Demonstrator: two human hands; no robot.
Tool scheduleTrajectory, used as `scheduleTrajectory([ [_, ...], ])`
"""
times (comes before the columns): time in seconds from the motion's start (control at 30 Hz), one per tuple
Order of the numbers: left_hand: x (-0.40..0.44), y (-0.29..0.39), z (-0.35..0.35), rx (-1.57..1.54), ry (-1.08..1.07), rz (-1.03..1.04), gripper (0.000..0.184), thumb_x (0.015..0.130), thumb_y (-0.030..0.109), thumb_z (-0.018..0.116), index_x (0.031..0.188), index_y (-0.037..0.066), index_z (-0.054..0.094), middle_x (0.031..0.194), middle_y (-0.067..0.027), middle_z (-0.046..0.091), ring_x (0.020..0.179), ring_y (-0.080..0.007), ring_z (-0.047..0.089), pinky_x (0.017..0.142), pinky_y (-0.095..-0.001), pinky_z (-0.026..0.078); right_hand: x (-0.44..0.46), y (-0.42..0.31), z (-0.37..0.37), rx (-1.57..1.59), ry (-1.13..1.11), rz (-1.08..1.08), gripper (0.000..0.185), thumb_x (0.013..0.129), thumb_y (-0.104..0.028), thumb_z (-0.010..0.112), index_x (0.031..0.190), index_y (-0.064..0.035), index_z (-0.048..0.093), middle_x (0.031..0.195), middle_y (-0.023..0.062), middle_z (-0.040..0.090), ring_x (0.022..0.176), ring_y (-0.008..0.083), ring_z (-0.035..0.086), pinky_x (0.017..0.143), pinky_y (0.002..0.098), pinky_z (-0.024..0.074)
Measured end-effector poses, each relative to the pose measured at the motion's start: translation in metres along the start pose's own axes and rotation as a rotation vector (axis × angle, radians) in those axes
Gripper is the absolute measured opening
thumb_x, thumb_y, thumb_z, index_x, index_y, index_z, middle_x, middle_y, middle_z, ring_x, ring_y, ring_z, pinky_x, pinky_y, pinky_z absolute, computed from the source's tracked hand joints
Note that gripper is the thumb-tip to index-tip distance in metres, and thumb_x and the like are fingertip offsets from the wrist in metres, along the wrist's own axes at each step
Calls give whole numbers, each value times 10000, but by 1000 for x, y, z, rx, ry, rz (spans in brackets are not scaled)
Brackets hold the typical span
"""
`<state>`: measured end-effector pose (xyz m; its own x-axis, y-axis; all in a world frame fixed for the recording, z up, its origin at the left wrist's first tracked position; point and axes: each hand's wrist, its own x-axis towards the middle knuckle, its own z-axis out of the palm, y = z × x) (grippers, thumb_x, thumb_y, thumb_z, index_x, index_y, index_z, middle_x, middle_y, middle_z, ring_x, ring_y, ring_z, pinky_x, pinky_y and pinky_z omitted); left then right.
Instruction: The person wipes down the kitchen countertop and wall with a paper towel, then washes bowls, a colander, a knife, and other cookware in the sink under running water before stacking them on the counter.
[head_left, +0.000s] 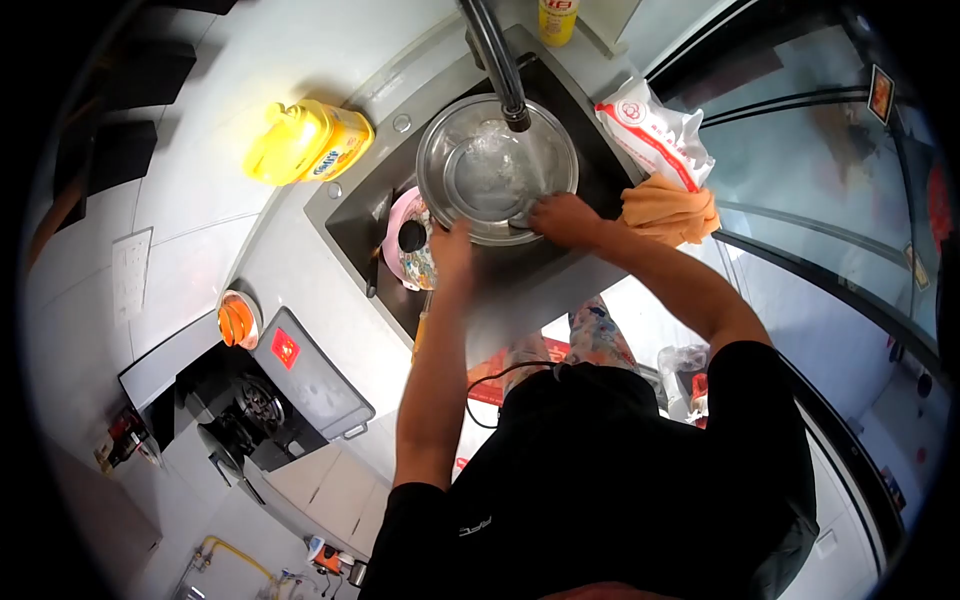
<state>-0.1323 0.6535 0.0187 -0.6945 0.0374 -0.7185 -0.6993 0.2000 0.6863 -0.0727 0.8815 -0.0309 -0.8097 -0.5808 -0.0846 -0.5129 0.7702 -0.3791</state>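
Observation:
A round stainless steel basin sits in the dark sink beneath the black faucet. Water shows in the basin, and a faint stream seems to fall from the spout. My left hand is closed at the basin's near left rim, its fingers partly hidden. At the near right rim my right hand grips with its fingertips over the edge. Left of the basin, partly under it, lies a pink bowl with a patterned item and a black round knob on it.
A yellow detergent jug stands on the counter at the left. On the right are a white plastic bag and an orange cloth. A grey board and a bowl of orange pieces lie lower left.

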Motion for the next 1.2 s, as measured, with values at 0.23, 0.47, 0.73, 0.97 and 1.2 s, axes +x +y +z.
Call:
scheduleTrajectory([
  [0.23,8,-48,20,24,260,6,375,863,140,644,1199,-15,583,1068,-75,642,881,-230,653,616,-366,543,15,-53,16,137,294,194,149,827,-207,615,948,-126,646,910,57,657,865,264,676,756,401,555],
  [0.47,5,-33,-6,-80,90,132,346,847,125,650,1156,-19,590,998,-95,640,763,-255,663,602,-405,584,4,-8,7,-45,191,-54,124,822,-176,593,922,-112,628,899,55,634,901,243,648,836,397,521],
  [0.73,4,-18,-19,75,200,241,245,849,112,598,1015,-63,640,832,-114,657,721,-187,612,619,-352,490,-12,5,18,15,374,-126,229,818,-179,613,1033,-119,662,1004,75,648,1049,245,625,914,424,488],
  [0.97,12,-64,25,-237,268,93,275,846,94,626,1095,-19,597,884,-93,625,695,-232,642,574,-408,587,29,-41,-3,125,250,-34,221,819,-212,607,1011,-123,669,864,52,612,923,248,634,855,412,515],
  [1.2,-2,-15,-34,-32,153,243,270,844,82,591,1083,-46,588,927,-165,663,745,-253,679,571,-426,597,0,7,-16,2,286,-184,128,773,-171,637,887,-116,617,899,49,616,918,237,633,857,391,497],
])
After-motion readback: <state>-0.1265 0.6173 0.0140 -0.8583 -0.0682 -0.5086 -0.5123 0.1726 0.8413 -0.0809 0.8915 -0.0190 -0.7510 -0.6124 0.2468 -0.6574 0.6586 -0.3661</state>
